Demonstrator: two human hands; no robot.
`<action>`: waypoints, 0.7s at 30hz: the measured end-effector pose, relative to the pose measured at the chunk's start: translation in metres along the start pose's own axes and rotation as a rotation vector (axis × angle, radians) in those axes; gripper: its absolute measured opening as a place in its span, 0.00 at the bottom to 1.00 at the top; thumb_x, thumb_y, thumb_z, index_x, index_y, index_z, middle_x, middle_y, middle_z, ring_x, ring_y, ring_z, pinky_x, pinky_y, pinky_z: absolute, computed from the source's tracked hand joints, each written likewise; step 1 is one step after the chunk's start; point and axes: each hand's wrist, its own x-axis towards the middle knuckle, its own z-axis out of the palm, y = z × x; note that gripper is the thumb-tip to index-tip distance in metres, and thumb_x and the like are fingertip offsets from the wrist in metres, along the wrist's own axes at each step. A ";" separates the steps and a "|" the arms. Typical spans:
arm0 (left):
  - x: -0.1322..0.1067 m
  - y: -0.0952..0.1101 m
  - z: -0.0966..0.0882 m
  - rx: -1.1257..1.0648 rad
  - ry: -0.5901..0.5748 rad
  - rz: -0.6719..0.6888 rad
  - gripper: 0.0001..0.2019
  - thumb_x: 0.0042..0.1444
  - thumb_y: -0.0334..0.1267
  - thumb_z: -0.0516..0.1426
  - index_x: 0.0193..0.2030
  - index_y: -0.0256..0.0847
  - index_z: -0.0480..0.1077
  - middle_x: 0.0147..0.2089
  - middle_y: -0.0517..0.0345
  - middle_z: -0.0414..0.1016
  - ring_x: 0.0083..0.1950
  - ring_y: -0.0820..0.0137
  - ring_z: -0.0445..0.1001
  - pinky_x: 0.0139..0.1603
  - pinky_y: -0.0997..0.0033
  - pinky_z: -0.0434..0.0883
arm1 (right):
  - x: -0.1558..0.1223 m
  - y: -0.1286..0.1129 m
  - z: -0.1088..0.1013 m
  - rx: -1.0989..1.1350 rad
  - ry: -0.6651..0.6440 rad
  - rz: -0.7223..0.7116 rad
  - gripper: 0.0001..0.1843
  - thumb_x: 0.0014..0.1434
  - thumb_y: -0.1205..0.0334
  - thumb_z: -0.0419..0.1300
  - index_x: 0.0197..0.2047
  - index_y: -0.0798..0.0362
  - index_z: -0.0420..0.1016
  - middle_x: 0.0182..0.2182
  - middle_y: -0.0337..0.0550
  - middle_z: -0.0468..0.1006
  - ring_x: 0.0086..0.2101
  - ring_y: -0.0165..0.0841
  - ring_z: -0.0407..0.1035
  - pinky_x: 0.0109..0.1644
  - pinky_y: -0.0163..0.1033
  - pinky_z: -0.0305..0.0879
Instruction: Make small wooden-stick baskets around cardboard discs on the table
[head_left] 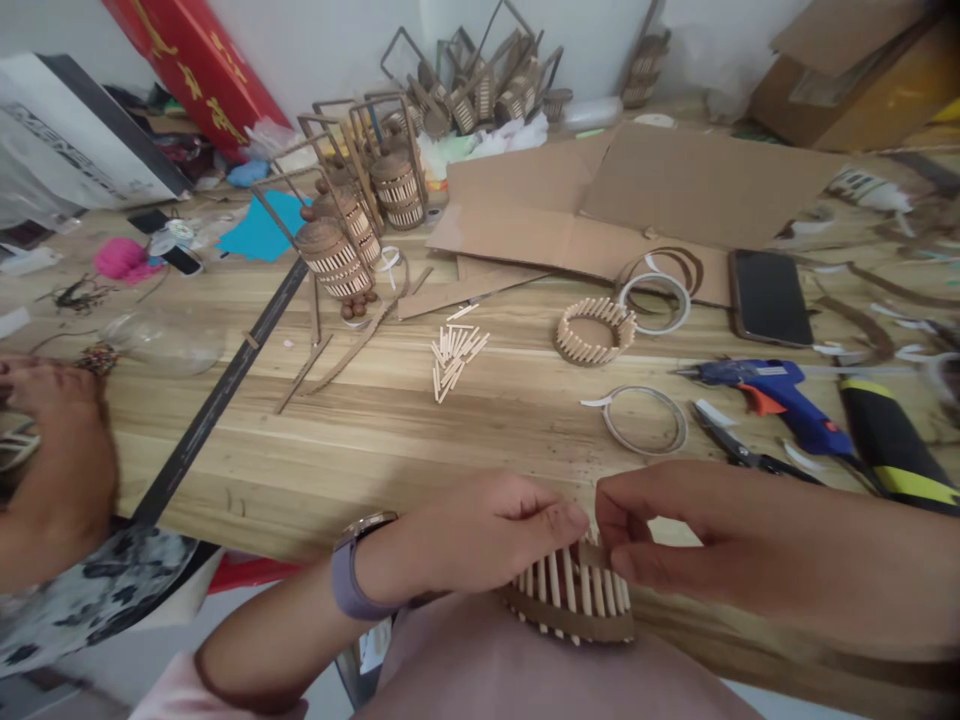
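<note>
Close to my body, my left hand wraps over a small round basket frame made of pale wooden sticks and brown cardboard bands. The frame is tilted, with its stick ends jutting past the lower band. My right hand pinches at its upper band on the right side; whether a loose strip is between the fingertips I cannot tell. A similar stick-edged ring stands beyond my hands, beside a roll of white tape. Loose sticks lie in a pile further left.
Right of my hands are a ring with a white tail, scissors, a blue glue gun and a phone. Cardboard sheets and finished lanterns stand behind. Another person's arm is at left.
</note>
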 end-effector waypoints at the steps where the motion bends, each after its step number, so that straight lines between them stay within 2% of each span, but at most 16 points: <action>1: 0.000 0.000 0.000 -0.006 -0.009 0.003 0.21 0.66 0.50 0.49 0.28 0.38 0.66 0.25 0.66 0.57 0.27 0.76 0.57 0.26 0.77 0.54 | 0.000 0.000 0.001 -0.014 0.014 -0.010 0.12 0.58 0.54 0.53 0.30 0.48 0.74 0.28 0.38 0.77 0.29 0.34 0.68 0.31 0.37 0.59; 5: 0.000 0.000 0.000 -0.025 -0.041 0.027 0.22 0.65 0.53 0.51 0.25 0.39 0.61 0.25 0.67 0.52 0.27 0.77 0.53 0.26 0.77 0.52 | 0.001 0.004 0.003 -0.046 0.068 -0.041 0.11 0.58 0.56 0.53 0.28 0.46 0.74 0.25 0.37 0.76 0.27 0.33 0.68 0.28 0.37 0.58; 12: -0.002 0.001 0.000 -0.005 -0.041 0.008 0.22 0.63 0.54 0.54 0.25 0.39 0.60 0.24 0.67 0.54 0.27 0.77 0.54 0.24 0.77 0.52 | 0.002 0.006 0.007 -0.076 0.110 -0.033 0.10 0.56 0.59 0.55 0.27 0.45 0.75 0.23 0.36 0.77 0.25 0.32 0.68 0.26 0.36 0.57; 16: -0.002 0.001 0.001 0.013 -0.025 -0.019 0.22 0.61 0.55 0.56 0.26 0.38 0.64 0.24 0.67 0.57 0.26 0.77 0.56 0.24 0.77 0.53 | 0.002 0.003 0.008 -0.100 0.117 -0.023 0.10 0.56 0.59 0.55 0.27 0.45 0.75 0.21 0.35 0.76 0.23 0.32 0.67 0.25 0.35 0.56; 21: -0.003 0.002 0.003 -0.025 -0.020 -0.043 0.19 0.58 0.54 0.59 0.32 0.37 0.72 0.26 0.66 0.64 0.28 0.76 0.61 0.26 0.78 0.56 | 0.000 -0.003 0.007 -0.130 0.121 0.029 0.10 0.55 0.61 0.54 0.26 0.46 0.75 0.20 0.36 0.74 0.22 0.32 0.66 0.24 0.35 0.55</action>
